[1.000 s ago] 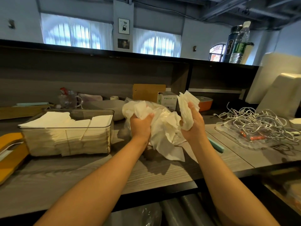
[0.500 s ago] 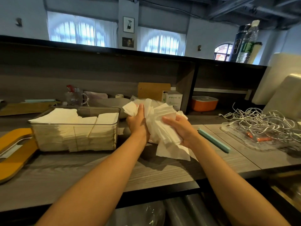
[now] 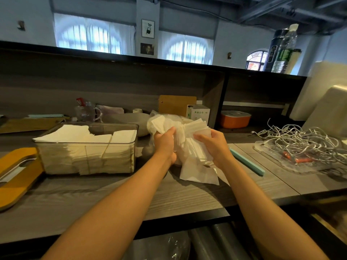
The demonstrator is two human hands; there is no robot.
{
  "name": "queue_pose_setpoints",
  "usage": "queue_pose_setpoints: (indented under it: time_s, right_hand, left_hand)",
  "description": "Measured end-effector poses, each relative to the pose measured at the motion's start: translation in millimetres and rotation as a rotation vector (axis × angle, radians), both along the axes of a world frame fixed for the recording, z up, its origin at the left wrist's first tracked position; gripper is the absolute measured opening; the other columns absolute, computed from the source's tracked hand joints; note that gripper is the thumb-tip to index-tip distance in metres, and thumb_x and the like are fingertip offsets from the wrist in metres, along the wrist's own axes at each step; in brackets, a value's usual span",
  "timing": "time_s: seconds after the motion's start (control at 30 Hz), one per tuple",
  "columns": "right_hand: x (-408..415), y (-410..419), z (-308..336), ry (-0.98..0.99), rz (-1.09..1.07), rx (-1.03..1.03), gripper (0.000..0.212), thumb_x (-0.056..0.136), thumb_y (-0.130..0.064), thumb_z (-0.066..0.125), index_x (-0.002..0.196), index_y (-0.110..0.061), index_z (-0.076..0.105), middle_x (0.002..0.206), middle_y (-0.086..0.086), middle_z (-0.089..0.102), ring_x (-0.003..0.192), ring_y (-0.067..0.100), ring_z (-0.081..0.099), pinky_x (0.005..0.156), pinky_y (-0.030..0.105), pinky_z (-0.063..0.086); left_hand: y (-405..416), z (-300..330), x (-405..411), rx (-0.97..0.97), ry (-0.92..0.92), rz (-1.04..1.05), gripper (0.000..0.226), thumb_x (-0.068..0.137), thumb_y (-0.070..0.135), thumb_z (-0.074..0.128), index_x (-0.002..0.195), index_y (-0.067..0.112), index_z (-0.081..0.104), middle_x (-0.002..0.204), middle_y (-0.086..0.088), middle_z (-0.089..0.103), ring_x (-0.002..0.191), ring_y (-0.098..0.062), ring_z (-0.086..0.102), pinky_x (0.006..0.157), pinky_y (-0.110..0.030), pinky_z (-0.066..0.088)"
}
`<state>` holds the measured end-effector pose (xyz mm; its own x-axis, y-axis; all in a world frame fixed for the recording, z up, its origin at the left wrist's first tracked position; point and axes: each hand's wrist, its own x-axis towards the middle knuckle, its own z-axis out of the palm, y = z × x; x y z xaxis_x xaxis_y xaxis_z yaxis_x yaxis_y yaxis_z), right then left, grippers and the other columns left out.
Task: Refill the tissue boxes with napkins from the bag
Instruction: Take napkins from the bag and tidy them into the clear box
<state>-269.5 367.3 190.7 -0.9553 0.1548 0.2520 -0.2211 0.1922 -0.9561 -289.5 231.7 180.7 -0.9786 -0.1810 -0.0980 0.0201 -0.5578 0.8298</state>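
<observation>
A clear plastic bag stuffed with white napkins stands on the grey counter, with loose napkins spilling from under it. My left hand grips the bag's left side near the top. My right hand grips a bunch of napkins at the bag's right side. To the left sits a clear tissue box, open on top and filled with stacked white napkins almost to its rim. Its yellow lid lies flat at the far left.
A teal clip stick lies right of the bag. A clear tray of tangled white cables fills the right side. At the back stand a grey bowl, a glass jar, a small white carton and an orange container.
My right hand, which held a napkin bunch raised beside the bag, has come down against the bag's right side. My left hand has kept its grip on the bag.
</observation>
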Motion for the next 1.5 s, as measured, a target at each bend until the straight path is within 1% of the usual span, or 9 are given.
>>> queue_pose_setpoints:
  time_s: [0.27,0.5,0.77,0.87,0.97,1.07,1.2,1.37,1.5]
  right_hand:
    - [5,-1,0,-0.172,0.112,0.226,0.019,0.084,-0.037,0.074,0.086,-0.021,0.063,0.094,0.002,0.065,0.091,0.018,0.061,0.081,0.037,0.052]
    - [2,1,0,-0.081,0.084,-0.008,0.021,0.087,-0.029,0.071,0.104,-0.020,0.062,0.099,0.000,0.064,0.095,0.020,0.062,0.083,0.038,0.053]
    - [-5,5,-4,-0.089,0.016,-0.113,0.030,0.088,-0.024,0.071,0.115,-0.011,0.065,0.098,0.002,0.067,0.090,0.016,0.063,0.075,0.030,0.053]
    - [-8,7,-4,-0.082,0.031,-0.238,0.019,0.088,-0.019,0.070,0.107,-0.017,0.069,0.106,0.007,0.072,0.104,0.025,0.066,0.095,0.046,0.053]
    - [-7,11,-4,0.007,0.124,-0.374,0.021,0.091,-0.019,0.067,0.111,-0.015,0.066,0.109,0.010,0.071,0.105,0.029,0.067,0.099,0.054,0.050]
    - [-3,21,-1,0.157,0.302,-0.551,0.034,0.095,-0.032,0.060,0.124,-0.012,0.058,0.106,0.009,0.065,0.095,0.023,0.066,0.083,0.041,0.056]
    - [-2,12,-4,0.040,0.203,-0.380,0.027,0.093,-0.022,0.065,0.115,-0.007,0.063,0.104,0.012,0.068,0.088,0.022,0.069,0.075,0.037,0.058]
    - [-7,8,-7,-0.078,0.051,-0.344,0.034,0.084,-0.016,0.075,0.115,-0.006,0.065,0.107,0.016,0.071,0.096,0.030,0.071,0.087,0.048,0.057]
    - [-5,10,-5,-0.063,0.031,-0.416,0.012,0.087,-0.011,0.071,0.098,-0.011,0.067,0.099,0.013,0.071,0.093,0.028,0.069,0.087,0.043,0.056]
  left_hand:
    - [-8,2,-4,0.181,0.001,0.013,0.030,0.098,0.017,0.059,0.127,0.015,0.056,0.114,-0.011,0.067,0.102,-0.030,0.066,0.088,-0.051,0.055]
    - [-7,1,3,0.113,0.051,-0.199,0.048,0.089,0.041,0.069,0.132,0.023,0.056,0.120,-0.012,0.069,0.107,-0.033,0.067,0.089,-0.052,0.055]
    - [-3,-4,0,-0.071,0.033,-0.158,0.028,0.091,0.009,0.068,0.117,0.012,0.060,0.109,-0.011,0.068,0.092,-0.027,0.068,0.073,-0.042,0.057]
    - [-5,-5,-6,-0.030,-0.012,-0.081,0.042,0.090,0.008,0.069,0.130,0.010,0.055,0.117,-0.012,0.066,0.095,-0.027,0.067,0.069,-0.037,0.057]
    - [-5,-4,-4,-0.054,-0.055,-0.113,0.036,0.095,0.015,0.063,0.128,0.013,0.050,0.115,-0.011,0.064,0.098,-0.032,0.066,0.073,-0.044,0.059]
    - [-3,-2,1,-0.040,-0.071,-0.185,0.031,0.099,0.027,0.058,0.127,0.018,0.050,0.113,-0.010,0.064,0.096,-0.035,0.065,0.074,-0.050,0.058]
    - [3,-2,5,-0.104,-0.038,-0.308,0.068,0.079,0.067,0.066,0.132,0.025,0.055,0.117,-0.011,0.070,0.102,-0.036,0.069,0.078,-0.055,0.058]
    - [6,-7,9,-0.178,0.135,-0.333,0.021,0.090,0.017,0.069,0.111,0.012,0.066,0.099,-0.013,0.073,0.079,-0.024,0.073,0.062,-0.039,0.061]
    - [6,-10,4,-0.174,0.142,-0.269,0.029,0.096,0.008,0.060,0.125,0.009,0.061,0.111,-0.012,0.071,0.095,-0.027,0.070,0.065,-0.037,0.060]
